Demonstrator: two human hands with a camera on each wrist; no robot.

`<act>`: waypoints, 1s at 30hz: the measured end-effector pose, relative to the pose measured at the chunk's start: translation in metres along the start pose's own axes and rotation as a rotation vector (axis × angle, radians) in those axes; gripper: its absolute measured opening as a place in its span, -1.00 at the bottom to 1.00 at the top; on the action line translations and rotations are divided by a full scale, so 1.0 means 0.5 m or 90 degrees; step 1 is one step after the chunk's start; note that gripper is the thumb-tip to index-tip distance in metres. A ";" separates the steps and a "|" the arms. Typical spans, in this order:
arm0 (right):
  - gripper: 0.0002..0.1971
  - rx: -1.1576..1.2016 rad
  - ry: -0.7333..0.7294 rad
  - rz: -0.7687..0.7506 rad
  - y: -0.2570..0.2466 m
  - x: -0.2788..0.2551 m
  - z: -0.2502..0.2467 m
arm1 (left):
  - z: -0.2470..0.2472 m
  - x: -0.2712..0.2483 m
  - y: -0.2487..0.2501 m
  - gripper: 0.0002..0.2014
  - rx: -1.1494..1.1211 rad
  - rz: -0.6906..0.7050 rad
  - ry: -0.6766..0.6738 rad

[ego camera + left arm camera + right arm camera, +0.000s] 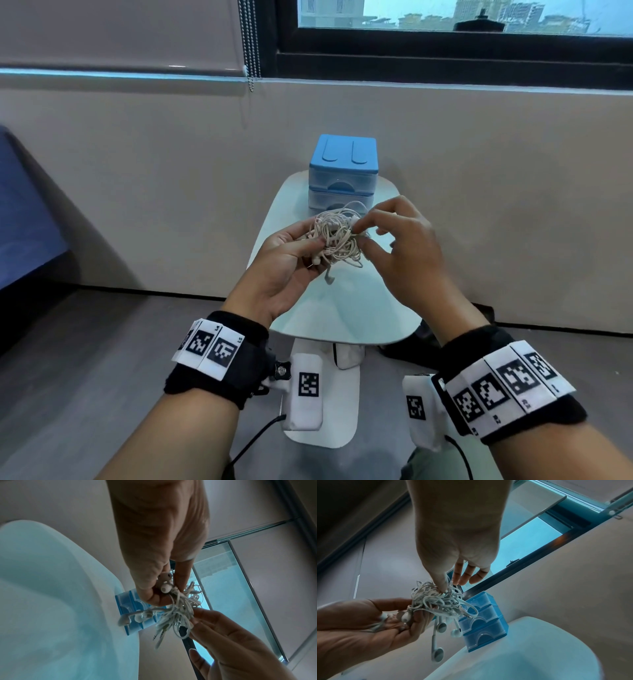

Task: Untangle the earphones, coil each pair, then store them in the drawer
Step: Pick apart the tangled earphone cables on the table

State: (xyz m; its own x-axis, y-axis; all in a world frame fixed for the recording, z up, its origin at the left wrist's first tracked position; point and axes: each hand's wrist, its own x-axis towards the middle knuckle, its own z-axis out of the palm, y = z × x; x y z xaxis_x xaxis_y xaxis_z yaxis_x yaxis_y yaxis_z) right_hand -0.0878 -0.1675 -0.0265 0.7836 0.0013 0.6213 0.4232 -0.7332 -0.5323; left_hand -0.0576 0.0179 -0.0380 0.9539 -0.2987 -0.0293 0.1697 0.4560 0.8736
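Gripped in my left hand (281,270): the earphones (337,238), one white knot of cable, fingers curled under and thumb pressing on the near-left side of the bundle. On the left wrist view two earbuds sit right inside that pinch, between thumb and forefinger. My right hand (400,246) meets the knot from the right; thumb and forefinger tips nip at strands on the bundle's right edge, the other three fingers spread and relaxed behind. On the right wrist view the thumb tip digs into the top of the tangle.

Bundle sits between both hands, held up off the table (346,308), not touching it. Most of the mass lies just right of the left fingertips. Several earbuds (437,654) hang loose on their leads below the knot; jack plugs stick out of it, seen on the left wrist view. How many pairs are in the knot, I cannot tell.

Beyond the hands, at the far end of the small white table, stands the blue drawer unit (342,171), three stacked drawers, all pushed in. Behind it a beige wall and a window (479,17) above.
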 end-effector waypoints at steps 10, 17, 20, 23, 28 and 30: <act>-0.88 0.102 0.024 0.135 -0.002 0.003 0.008 | -0.029 0.014 -0.005 -0.62 0.124 -0.046 0.055; -0.84 0.259 -0.020 0.219 0.005 0.002 0.035 | -0.027 0.009 -0.013 -0.62 0.443 -0.004 -0.007; -0.83 0.318 -0.013 0.231 0.005 0.011 0.036 | -0.023 0.012 -0.027 -0.46 0.635 -0.007 -0.106; -0.84 0.327 -0.018 0.226 0.005 0.017 0.033 | -0.021 0.017 -0.040 -0.40 0.734 -0.041 -0.147; -0.86 0.344 0.009 0.241 0.013 0.020 0.019 | -0.028 0.024 -0.028 -0.41 0.832 -0.076 -0.220; -0.87 0.340 0.010 0.244 0.019 0.023 0.013 | -0.035 0.022 -0.018 -0.34 0.849 -0.087 -0.297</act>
State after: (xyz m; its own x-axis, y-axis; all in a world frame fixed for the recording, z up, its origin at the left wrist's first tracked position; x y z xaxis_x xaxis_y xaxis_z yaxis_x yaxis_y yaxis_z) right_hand -0.0721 -0.1701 -0.0282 0.9188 -0.2059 0.3368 0.2860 -0.2407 -0.9275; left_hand -0.0443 0.0252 -0.0550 0.7370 -0.6399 -0.2177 -0.3547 -0.6403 0.6813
